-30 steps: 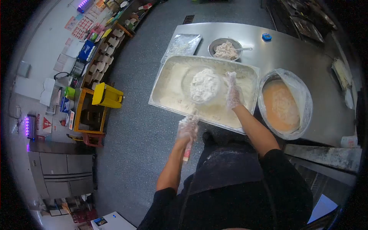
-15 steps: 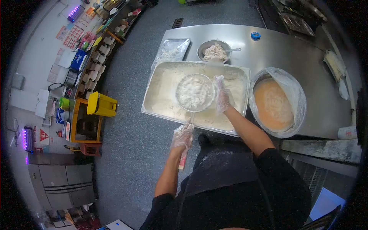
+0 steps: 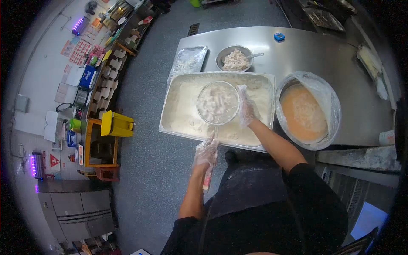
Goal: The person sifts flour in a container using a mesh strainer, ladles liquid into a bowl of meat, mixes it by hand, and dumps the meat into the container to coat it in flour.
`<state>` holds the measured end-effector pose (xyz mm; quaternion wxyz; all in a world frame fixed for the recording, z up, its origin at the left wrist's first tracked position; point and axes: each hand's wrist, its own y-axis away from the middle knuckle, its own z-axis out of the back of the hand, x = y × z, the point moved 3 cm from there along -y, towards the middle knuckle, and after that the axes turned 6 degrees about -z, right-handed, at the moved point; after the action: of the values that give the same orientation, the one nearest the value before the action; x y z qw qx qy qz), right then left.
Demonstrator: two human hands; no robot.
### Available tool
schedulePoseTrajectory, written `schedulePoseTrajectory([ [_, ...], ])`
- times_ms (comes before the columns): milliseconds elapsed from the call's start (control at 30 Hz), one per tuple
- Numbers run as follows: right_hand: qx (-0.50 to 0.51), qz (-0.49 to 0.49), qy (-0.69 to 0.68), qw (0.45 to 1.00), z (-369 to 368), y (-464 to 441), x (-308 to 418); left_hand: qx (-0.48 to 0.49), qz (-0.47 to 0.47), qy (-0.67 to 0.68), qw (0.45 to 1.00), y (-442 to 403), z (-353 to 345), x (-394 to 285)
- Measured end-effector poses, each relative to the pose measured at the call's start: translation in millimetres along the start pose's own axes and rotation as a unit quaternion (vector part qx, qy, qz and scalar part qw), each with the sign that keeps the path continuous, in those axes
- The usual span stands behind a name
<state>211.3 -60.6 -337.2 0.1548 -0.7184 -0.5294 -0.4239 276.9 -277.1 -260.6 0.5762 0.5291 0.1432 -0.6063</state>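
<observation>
My left hand (image 3: 205, 154), in a clear plastic glove, is closed round the handle of a round wire strainer (image 3: 218, 103). Floured pieces lie in the strainer, blurred, over a large metal tray (image 3: 165, 111) of white flour (image 3: 180, 102). My right hand (image 3: 247, 107), gloved too, is at the right side of the strainer's rim with its fingers pointing up and away from me. Whether it touches the rim is hard to tell.
Behind the tray stand a metal bowl (image 3: 219, 59) of pale meat with a spoon and a smaller tray (image 3: 189, 59). On the right is a plastic-lined tub (image 3: 335, 108) of orange liquid. A blue object (image 3: 279, 37) lies farther back.
The strainer has shifted within the tray, and the white heap in it has thinned so separate pieces show. My right hand has come beside the rim. The camera view has moved slightly.
</observation>
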Motion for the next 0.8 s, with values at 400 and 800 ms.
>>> schedulePoseTrajectory([
  [400, -0.041, -0.008, -0.016, 0.999, 6.5, -0.8, -8.2, -0.073, 0.062, 0.221, 0.971, -4.1, -3.6, 1.5],
  [800, 0.168, -0.164, -0.225, 0.946, -18.1, 16.5, 16.7, 0.011, -0.270, -0.150, 0.951, -29.7, -19.3, 36.0],
])
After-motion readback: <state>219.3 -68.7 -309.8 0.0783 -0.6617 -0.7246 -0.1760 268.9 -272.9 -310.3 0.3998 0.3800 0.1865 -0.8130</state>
